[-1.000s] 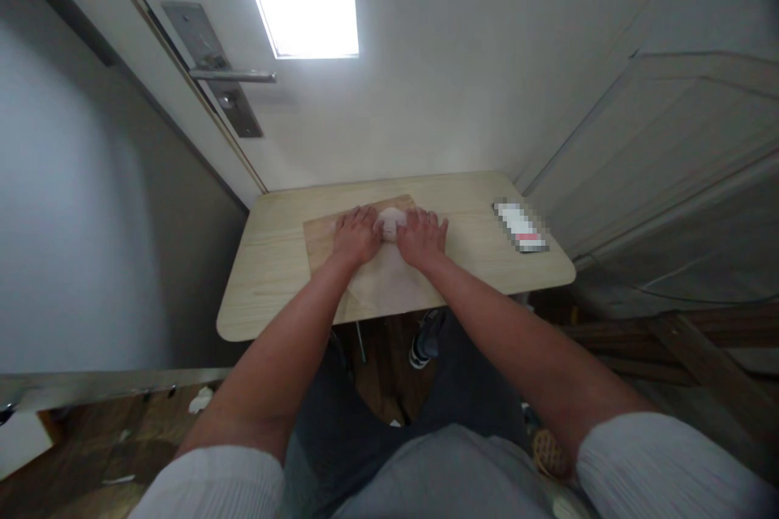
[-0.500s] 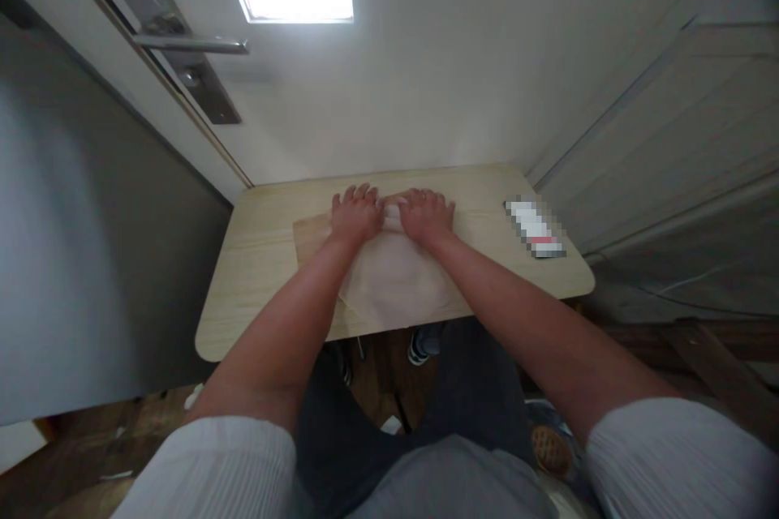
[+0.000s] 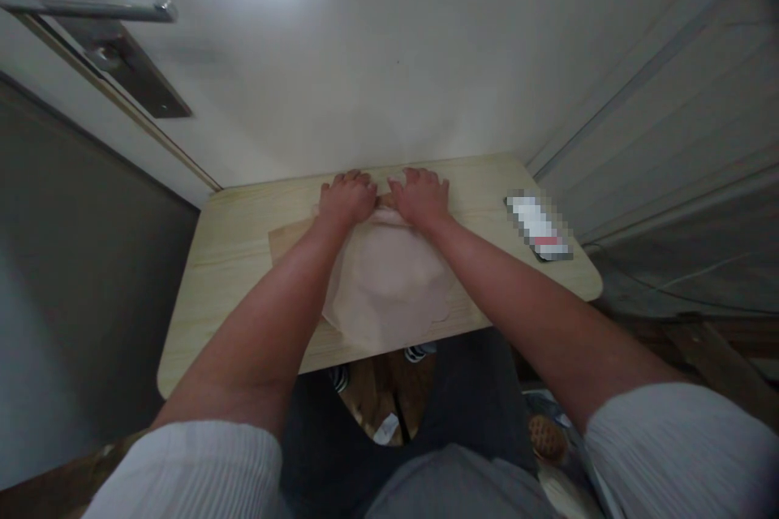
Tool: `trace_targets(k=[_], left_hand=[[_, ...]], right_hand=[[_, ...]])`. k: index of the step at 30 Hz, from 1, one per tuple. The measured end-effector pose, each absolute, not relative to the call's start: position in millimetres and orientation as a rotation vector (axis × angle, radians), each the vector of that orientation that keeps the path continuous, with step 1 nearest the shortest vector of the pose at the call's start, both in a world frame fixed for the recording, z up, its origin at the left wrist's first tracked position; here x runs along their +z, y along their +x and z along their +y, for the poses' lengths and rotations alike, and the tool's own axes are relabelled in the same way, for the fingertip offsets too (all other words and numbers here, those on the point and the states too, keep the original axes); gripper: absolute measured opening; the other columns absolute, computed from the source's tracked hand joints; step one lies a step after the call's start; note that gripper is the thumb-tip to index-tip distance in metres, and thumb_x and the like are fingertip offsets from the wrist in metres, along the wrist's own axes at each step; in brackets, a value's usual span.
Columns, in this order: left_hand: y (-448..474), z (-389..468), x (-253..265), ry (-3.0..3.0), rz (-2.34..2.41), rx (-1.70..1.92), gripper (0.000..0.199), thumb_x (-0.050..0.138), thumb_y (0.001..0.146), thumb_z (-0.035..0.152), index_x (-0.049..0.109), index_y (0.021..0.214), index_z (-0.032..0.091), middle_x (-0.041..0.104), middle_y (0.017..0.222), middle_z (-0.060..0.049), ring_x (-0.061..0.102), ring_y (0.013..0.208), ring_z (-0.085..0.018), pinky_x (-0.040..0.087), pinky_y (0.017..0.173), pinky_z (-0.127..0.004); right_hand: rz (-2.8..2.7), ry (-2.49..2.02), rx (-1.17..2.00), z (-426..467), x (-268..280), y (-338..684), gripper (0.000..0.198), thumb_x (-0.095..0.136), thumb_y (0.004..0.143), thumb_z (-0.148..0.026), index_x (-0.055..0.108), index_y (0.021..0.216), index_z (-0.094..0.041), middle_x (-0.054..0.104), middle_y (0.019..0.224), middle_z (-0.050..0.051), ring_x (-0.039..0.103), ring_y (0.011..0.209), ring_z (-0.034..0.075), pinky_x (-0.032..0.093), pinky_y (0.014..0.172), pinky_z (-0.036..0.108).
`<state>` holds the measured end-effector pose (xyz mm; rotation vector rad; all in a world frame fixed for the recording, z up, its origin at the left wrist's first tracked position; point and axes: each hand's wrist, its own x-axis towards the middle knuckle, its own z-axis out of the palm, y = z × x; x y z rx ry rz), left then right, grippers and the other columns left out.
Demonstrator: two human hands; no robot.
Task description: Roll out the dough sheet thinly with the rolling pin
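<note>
A pale pinkish sheet [image 3: 395,276], thin like paper or cloth, lies on the small wooden table, its near edge close to the table's front edge. Across its far end rest both my hands, side by side with a small gap between them. My left hand [image 3: 349,199] is palm down, its fingers apart and curved forward. Likewise palm down, my right hand [image 3: 421,195] has its fingers spread away from me. A folded or rolled tan strip [image 3: 385,200] shows between the hands; the rest is hidden under them. Tan paper [image 3: 286,242] sticks out beyond my left forearm.
A phone [image 3: 539,227], blurred over, lies at the table's right side. The table [image 3: 213,259] stands against a white door with a metal handle [image 3: 115,8]. Grey panels flank both sides. On the floor at the lower right is a round brown woven-looking thing [image 3: 546,438].
My view has shifted, so the door handle sits further left. My hands have slid slightly away from me on the sheet, and more of its near part shows.
</note>
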<state>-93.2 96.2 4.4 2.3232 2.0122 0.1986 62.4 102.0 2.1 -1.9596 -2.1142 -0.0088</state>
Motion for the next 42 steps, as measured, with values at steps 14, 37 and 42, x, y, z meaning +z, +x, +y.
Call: trace_targets(k=[14, 37, 42], left_hand=[[-92.1, 93.0, 7.3, 2.345, 2.014, 0.208, 0.046, 0.029, 0.098, 0.044, 0.059, 0.128, 0.026, 0.052, 0.143, -0.015, 0.048, 0.127, -0.036, 0.043, 0.097, -0.058], [-97.2, -4.3, -5.3, 2.314, 2.213, 0.444, 0.053, 0.020, 0.102, 0.043, 0.051, 0.140, 0.025, 0.049, 0.151, -0.008, 0.043, 0.135, -0.030, 0.031, 0.109, -0.054], [-97.3, -5.1, -9.1, 2.291, 2.230, 0.465, 0.051, 0.022, 0.102, 0.043, 0.052, 0.139, 0.024, 0.050, 0.150, -0.009, 0.044, 0.133, -0.030, 0.030, 0.109, -0.054]], right_hand=[[-2.108, -1.968, -0.026, 98.4, 4.0, 62.1, 0.053, 0.032, 0.100, -0.049, 0.059, 0.128, -0.013, 0.061, 0.128, 0.020, 0.053, 0.119, 0.034, 0.033, 0.103, 0.056], [-2.085, -1.880, -0.072, 4.2, -12.3, 59.6, 0.050, 0.033, 0.101, -0.046, 0.053, 0.138, -0.018, 0.052, 0.145, 0.016, 0.043, 0.130, 0.034, 0.021, 0.111, 0.059], [-2.074, -1.857, -0.088, 1.8, -13.2, 64.9, 0.049, 0.032, 0.102, -0.045, 0.053, 0.137, -0.018, 0.055, 0.141, 0.016, 0.045, 0.128, 0.033, 0.025, 0.108, 0.058]])
